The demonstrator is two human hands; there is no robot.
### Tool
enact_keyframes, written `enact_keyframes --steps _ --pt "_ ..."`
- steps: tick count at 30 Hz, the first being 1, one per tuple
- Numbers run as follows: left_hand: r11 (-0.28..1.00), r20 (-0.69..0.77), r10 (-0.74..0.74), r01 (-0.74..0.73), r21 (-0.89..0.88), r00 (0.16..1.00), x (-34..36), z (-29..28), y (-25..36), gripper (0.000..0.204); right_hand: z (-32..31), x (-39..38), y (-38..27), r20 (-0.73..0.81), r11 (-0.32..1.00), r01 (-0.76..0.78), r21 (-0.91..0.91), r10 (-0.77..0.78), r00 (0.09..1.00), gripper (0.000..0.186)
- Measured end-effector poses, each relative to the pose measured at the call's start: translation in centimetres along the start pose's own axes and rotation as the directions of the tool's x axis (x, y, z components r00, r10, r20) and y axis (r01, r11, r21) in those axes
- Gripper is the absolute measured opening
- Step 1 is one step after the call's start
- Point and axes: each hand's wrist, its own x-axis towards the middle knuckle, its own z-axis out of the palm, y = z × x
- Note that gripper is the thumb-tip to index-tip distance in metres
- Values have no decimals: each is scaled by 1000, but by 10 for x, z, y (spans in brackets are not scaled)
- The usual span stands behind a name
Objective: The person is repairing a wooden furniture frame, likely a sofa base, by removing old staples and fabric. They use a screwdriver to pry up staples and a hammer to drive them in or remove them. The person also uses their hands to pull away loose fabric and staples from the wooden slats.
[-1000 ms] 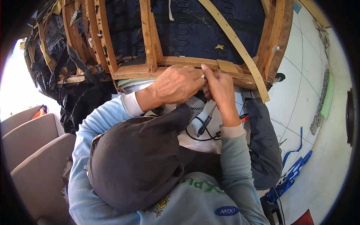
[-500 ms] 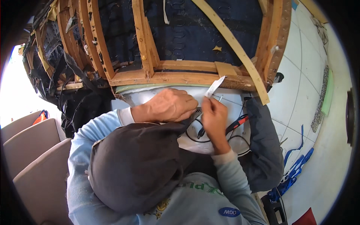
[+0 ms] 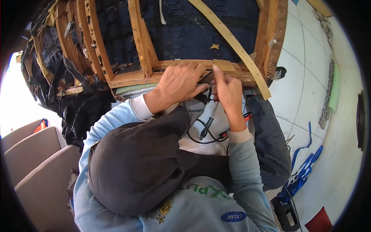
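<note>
A wooden sofa frame (image 3: 135, 77) lies across the far side, its front rail within reach of both hands. My left hand (image 3: 178, 82) rests on that rail, fingers bent and pressed down over the edge; what lies under them is hidden. My right hand (image 3: 228, 91) is closed beside it, thumb up against the rail. From its grip a dark-looking knife blade (image 3: 207, 78) points toward my left fingers; the handle is hidden in my palm. Pale green and white padding (image 3: 137, 90) runs along the rail's lower edge. Below the hands lies a screwdriver-like tool (image 3: 209, 122).
A perforated pale strip (image 3: 232, 38) lies slantwise over the frame and its dark spring base (image 3: 197, 34). Torn black fabric (image 3: 87, 112) hangs at left, above beige panels (image 3: 42, 170). A black cable (image 3: 201, 142) loops between my legs. Blue straps (image 3: 305, 170) lie on the tiles at right.
Both hands have moved forward onto the front rail. The knife, held up with its blade pointing away before, is now lowered to the rail beside my left fingers. The view has shifted slightly.
</note>
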Motion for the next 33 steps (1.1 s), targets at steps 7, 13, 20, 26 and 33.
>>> enact_keyframes --steps 7,13,20,26,33 --pt "946 -165 310 -321 -45 936 -1 25 0 21 -2 10 -9 -60 943 -16 -331 -4 998 68" --pt "946 -99 308 -316 -73 946 -1 21 11 14 4 12 25 -85 946 227 -230 -252 964 60" --pt "858 57 499 -483 -173 865 -29 24 8 14 23 -60 83 -186 975 190 112 -168 968 47" --pt "902 -70 414 -419 -103 908 -7 17 16 30 2 -39 78 16 980 78 184 -83 996 48" --pt "977 -52 213 -213 12 976 15 15 34 41 -25 -21 47 -131 987 140 -77 -149 980 55"
